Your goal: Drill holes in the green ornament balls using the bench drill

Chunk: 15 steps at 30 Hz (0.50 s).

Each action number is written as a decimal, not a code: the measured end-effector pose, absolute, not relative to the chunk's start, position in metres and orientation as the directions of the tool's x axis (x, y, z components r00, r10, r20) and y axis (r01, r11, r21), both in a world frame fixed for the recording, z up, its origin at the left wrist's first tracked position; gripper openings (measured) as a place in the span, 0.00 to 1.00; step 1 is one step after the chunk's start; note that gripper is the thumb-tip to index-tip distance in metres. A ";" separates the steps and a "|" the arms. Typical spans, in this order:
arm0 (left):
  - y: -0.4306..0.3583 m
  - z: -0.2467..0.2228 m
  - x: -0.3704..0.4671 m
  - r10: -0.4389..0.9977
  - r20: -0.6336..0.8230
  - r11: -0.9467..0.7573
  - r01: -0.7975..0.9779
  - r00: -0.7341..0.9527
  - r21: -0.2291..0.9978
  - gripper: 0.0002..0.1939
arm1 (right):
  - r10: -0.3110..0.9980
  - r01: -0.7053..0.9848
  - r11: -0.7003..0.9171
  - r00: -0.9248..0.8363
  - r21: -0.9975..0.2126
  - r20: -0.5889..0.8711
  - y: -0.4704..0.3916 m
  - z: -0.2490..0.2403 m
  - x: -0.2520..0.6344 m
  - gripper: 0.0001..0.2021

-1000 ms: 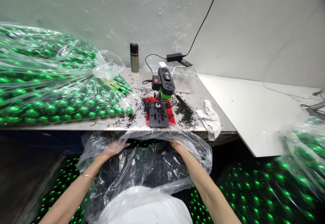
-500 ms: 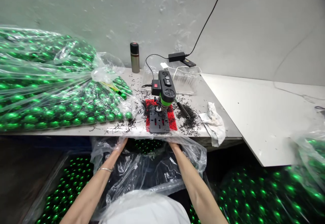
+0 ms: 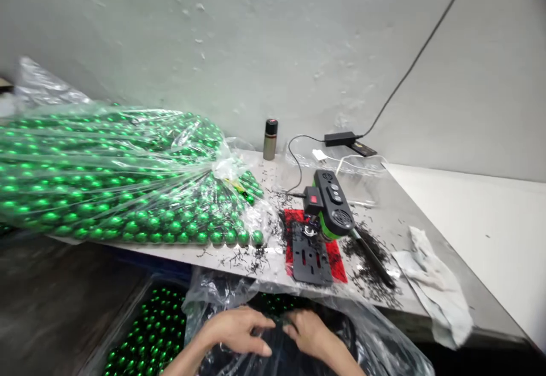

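Note:
Over the mouth of a clear plastic bag below the table's front edge, my left hand reaches in from the left, its thumb and fingers apart. Close by on the right, my right hand faces it with loosely bent fingers and the thumb apart; its fingertips are slightly blurred. Neither hand shows a thing held. Between and below them is dark, creased plastic. Just beyond the hands, shiny green balls show inside the bag. On the table above stands a small black-and-green drill press with a slotted black base plate.
A tied bag of green balls covers the table's left side. Black bits lie scattered around the drill press. A white cloth hangs over the front edge. A thermos and power adapter stand behind. More balls fill a lower-left container.
Both hands have left the bag's rim near the table edge and come together over its mouth. The view has turned left, so the table things appear farther right and lower.

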State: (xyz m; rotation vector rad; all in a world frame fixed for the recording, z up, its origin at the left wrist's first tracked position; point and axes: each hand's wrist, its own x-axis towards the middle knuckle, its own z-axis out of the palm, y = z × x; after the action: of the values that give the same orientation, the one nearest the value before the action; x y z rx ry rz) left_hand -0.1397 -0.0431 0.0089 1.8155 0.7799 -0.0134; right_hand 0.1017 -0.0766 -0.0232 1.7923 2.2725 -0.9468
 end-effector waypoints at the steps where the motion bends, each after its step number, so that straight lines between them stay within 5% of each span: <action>1: -0.037 0.028 -0.148 0.489 -0.329 -0.126 0.438 0.808 0.890 0.29 | 0.798 0.874 0.130 -0.372 -0.467 -0.474 -0.082 -0.014 0.099 0.13; 4: -0.005 0.078 -0.172 0.682 -0.244 0.039 0.299 0.690 0.954 0.29 | 0.700 0.659 0.168 -0.603 -0.733 -0.382 -0.085 0.027 0.090 0.12; 7: 0.032 0.095 -0.186 0.999 0.002 0.010 0.271 -0.047 0.963 0.32 | 0.715 0.385 0.200 -0.686 -0.901 -0.134 -0.060 0.073 0.069 0.13; 10: 0.056 0.083 -0.191 0.695 0.248 0.076 0.412 -0.675 0.908 0.31 | 0.909 0.333 0.309 -0.377 -0.891 0.175 -0.006 0.098 0.038 0.18; 12: 0.064 0.070 -0.194 0.518 0.306 0.190 0.457 -0.799 0.869 0.34 | 0.939 0.458 0.340 -0.111 -0.821 0.327 0.037 0.098 0.016 0.24; 15: 0.075 0.052 -0.204 0.438 0.118 0.343 0.287 -0.891 0.894 0.41 | 0.941 0.586 0.291 -0.033 -0.756 0.336 0.087 0.080 -0.013 0.29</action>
State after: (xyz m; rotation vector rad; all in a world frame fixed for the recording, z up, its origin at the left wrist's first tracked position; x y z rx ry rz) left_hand -0.2035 0.0747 0.0519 0.6671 2.4548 1.5884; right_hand -0.0133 0.0872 0.0799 2.4500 3.0230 -0.9370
